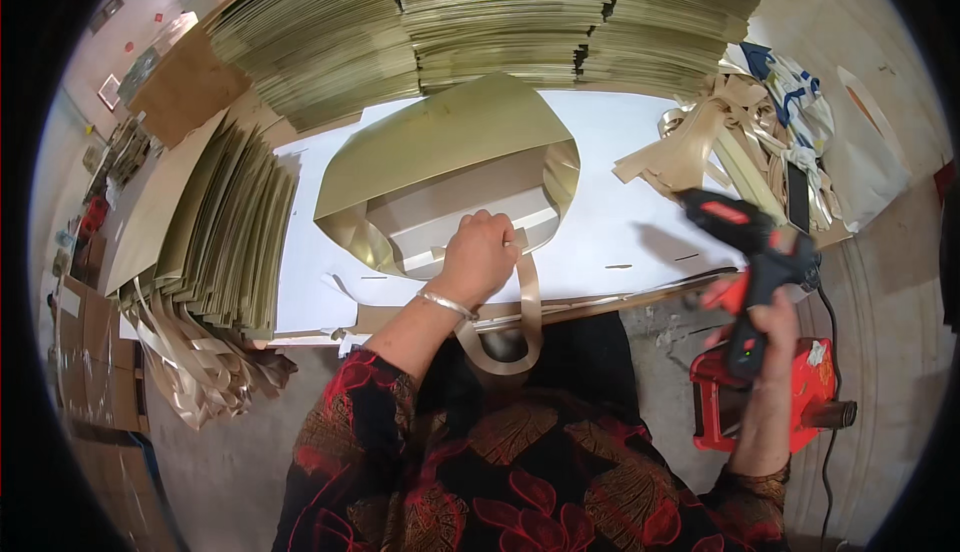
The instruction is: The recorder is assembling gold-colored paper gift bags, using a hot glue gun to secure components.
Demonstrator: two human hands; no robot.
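A gold paper bag [450, 139] lies on the table with its mouth towards me, showing a pale inside. My left hand [480, 255] is closed at the bag's near rim, on a beige satin ribbon handle [529, 304]. The ribbon's loop hangs past the table's front edge; the fingertips are partly hidden. Off to the right, my right hand [772, 327] grips a black and red glue gun [757, 252] by its handle. Its nozzle points left and away, above the table and apart from the bag.
Tall stacks of flat gold bags [495, 19] line the back. At left stand more folded bags [217, 229] with dangling ribbons [195, 357]. Loose ribbon strips [682, 139] and a phone [798, 193] lie at right. Below is a red stool-like object [814, 387] beside a black cable [831, 454].
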